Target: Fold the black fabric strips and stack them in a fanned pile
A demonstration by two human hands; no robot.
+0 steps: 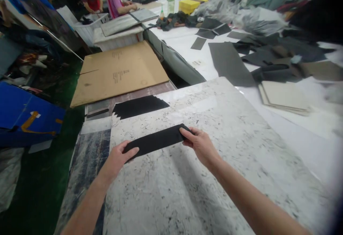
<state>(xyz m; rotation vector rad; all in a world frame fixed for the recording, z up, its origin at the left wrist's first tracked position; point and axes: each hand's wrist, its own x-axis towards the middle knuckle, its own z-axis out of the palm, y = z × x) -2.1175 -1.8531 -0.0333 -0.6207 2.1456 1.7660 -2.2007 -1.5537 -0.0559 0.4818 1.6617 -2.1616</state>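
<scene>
A long black strip of fabric (158, 140) is stretched between both of my hands just above a white marbled slab (227, 149). My left hand (119, 158) pinches the strip's left end, thumb on top. Its right end is pinched by my right hand (199, 143), fingers curled under. Behind the strip, a stack of black pieces (139, 107) with a jagged edge lies at the slab's far left corner.
A flat cardboard sheet (120, 72) lies beyond the slab. Grey and black cut pieces (227, 61) and a pile of beige boards (284, 95) cover the white table to the right. Blue boxes (24, 118) sit on the floor at left. Other people work at the far end.
</scene>
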